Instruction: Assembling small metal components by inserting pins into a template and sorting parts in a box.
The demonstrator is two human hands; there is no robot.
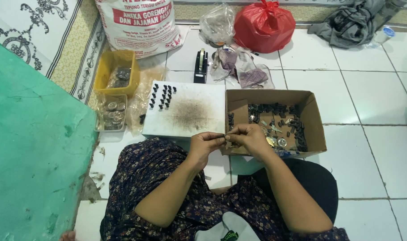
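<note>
Green mat (29,147) covers the floor at the far left, with a patterned cloth (38,27) beyond it. Next to these stands a yellow plastic tub (106,67) holding grey metal bits, and just in front of it a clear shallow tray (99,127) with round silvery discs. Behind them leans a large white sack (141,27) with red print. A white board (199,114) lies flat on the white tiled floor (368,107); small black pieces (163,96) stand in short rows at its far left corner, and a dark smudge marks its middle. A black tape dispenser (201,67) sits just behind the board. At the board's near edge the left hand (205,145) and the right hand (249,139) meet fingertip to fingertip, both pinched closed on a tiny dark part (225,136) held between them, too small to make out clearly. The part sits above the gap between the board and an open cardboard box (312,120) on the right, which holds more black pieces and a few shiny metal discs. Farther back lie a clear plastic bag (217,24), crumpled wrappers (243,71), a knotted red plastic bag (263,27) and, at the far right, a grey bundle of cloth (350,22).
</note>
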